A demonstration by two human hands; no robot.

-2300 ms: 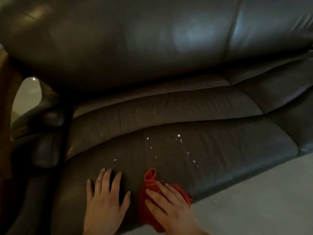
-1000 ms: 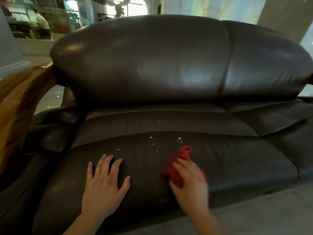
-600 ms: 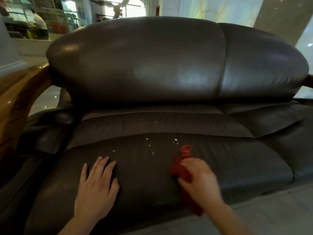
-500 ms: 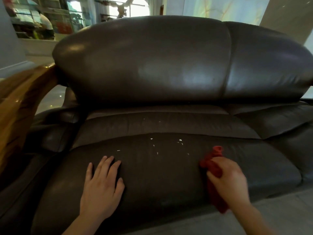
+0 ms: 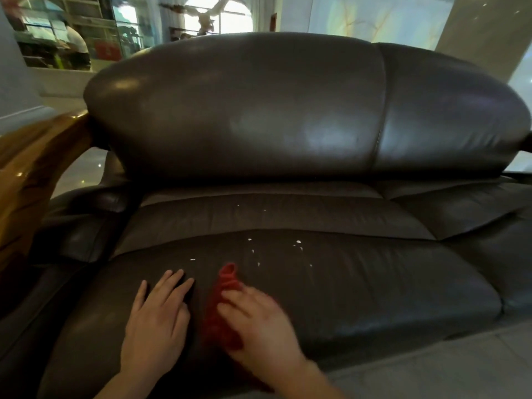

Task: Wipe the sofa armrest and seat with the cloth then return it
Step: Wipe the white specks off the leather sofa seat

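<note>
Red cloth point(image 5: 223, 306) bunched on the front of the dark brown leather seat cushion point(image 5: 359, 289), one rolled end poking up toward the backrest. Right hand point(image 5: 259, 323) pressed palm-down on top of it, fingers together over the fabric, blurred. Left hand point(image 5: 157, 321) flat on the cushion just beside the cloth, fingers slightly apart, holding nothing. Small white crumbs point(image 5: 296, 242) scattered on the leather just beyond the cloth. Padded leather armrest point(image 5: 95, 203) to the left, with a glossy wooden arm rail point(image 5: 31, 168) outside it. Bulging two-panel backrest point(image 5: 259, 110) behind. Pale tiled floor point(image 5: 446, 367) at lower right. No readable writing or brand marks anywhere.
</note>
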